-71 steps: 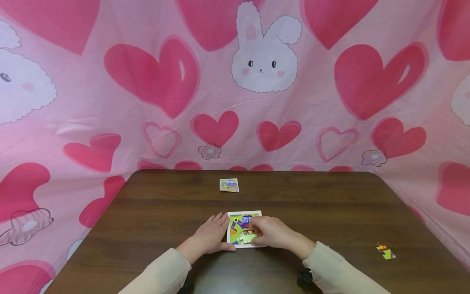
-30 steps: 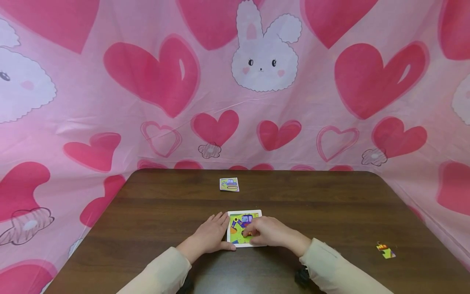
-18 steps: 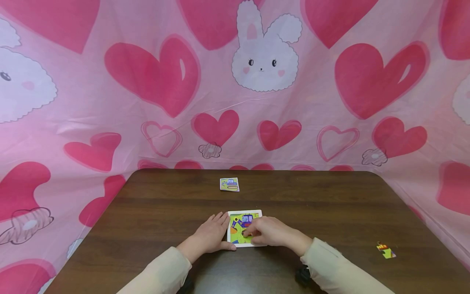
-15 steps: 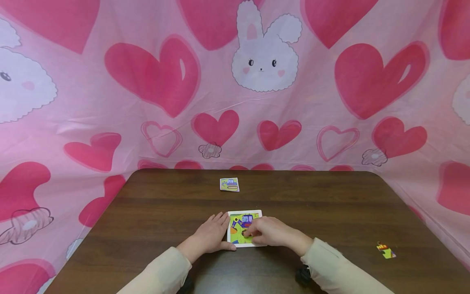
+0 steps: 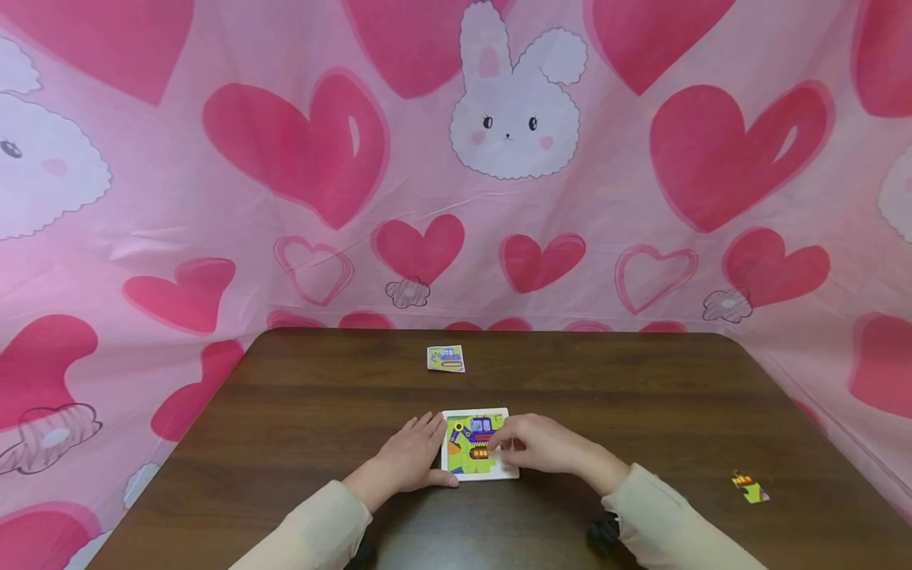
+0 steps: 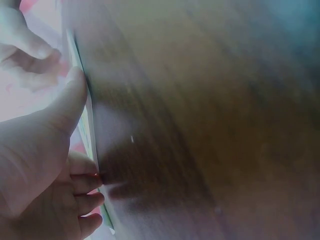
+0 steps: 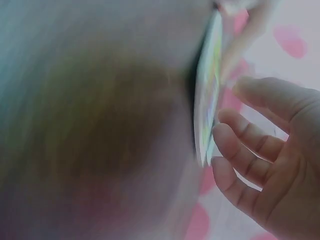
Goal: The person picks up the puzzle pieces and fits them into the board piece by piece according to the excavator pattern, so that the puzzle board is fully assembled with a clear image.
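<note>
A white-framed jigsaw puzzle with a blue excavator picture lies on the table, its lower right corner showing bare pale backing. My left hand rests along its left edge, fingers straight and thumb at the near left corner. Over the puzzle's right side is my right hand, its fingers loosely bent. In the right wrist view the thumb and fingers of the right hand stand apart with nothing between them, beside the puzzle's edge. The left wrist view shows the left hand with fingertips right at the frame.
A loose jigsaw piece, yellow-green and orange, lies at the far right of the brown table. Near the back sits a small excavator picture card. A pink heart-patterned cloth hangs behind the table.
A puzzle piece pinched in my right hand earlier now lies in the frame, showing the excavator's orange track. The right hand has drawn back to the right; the left hand has not moved.
</note>
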`<state>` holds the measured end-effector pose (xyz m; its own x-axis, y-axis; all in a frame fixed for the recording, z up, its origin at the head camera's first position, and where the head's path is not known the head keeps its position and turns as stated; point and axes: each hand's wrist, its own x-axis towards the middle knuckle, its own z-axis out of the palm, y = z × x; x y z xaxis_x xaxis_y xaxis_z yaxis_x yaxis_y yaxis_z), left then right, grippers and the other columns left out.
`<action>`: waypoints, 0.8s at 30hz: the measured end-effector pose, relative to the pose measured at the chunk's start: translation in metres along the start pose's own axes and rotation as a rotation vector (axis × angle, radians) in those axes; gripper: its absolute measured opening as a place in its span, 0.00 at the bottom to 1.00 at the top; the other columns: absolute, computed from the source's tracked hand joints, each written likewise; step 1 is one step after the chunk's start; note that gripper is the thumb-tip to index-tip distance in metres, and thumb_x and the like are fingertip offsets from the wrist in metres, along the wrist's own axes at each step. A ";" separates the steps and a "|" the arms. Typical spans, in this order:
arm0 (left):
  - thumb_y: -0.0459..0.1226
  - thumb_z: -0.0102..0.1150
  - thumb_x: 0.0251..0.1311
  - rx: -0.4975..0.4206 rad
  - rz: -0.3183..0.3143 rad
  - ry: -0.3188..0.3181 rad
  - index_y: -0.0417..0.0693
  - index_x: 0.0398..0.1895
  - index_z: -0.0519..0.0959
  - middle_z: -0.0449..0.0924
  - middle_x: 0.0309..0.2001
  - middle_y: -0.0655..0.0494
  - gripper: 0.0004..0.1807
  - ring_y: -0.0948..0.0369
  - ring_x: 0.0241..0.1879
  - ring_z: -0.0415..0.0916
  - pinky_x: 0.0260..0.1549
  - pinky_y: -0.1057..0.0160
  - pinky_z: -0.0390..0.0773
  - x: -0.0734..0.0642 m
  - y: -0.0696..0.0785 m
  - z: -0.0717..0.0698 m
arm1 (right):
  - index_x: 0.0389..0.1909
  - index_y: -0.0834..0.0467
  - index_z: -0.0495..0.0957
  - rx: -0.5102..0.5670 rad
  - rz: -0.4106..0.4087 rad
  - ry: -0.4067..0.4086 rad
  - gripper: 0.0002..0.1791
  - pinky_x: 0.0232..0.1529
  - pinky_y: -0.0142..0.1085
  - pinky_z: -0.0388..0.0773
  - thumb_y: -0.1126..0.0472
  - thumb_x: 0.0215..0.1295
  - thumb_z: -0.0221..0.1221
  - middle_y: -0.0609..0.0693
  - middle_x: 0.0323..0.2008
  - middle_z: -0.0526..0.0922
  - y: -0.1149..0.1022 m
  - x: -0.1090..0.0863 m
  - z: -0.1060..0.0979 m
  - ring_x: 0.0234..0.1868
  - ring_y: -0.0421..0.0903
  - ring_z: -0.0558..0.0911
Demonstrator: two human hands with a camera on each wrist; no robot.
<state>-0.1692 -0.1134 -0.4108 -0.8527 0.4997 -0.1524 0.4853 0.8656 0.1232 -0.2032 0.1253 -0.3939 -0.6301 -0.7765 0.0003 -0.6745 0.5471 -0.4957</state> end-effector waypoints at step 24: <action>0.64 0.55 0.49 0.001 -0.006 -0.020 0.36 0.65 0.61 0.58 0.66 0.43 0.50 0.49 0.65 0.54 0.61 0.51 0.55 -0.001 0.000 0.001 | 0.47 0.69 0.74 0.109 0.283 0.291 0.22 0.31 0.32 0.73 0.59 0.56 0.64 0.51 0.34 0.78 0.099 -0.156 -0.071 0.32 0.35 0.74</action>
<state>-0.1685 -0.1140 -0.4115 -0.8515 0.4952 -0.1723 0.4805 0.8686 0.1215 -0.1992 0.3235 -0.3811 -0.8776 -0.4712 0.0886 -0.4245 0.6778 -0.6003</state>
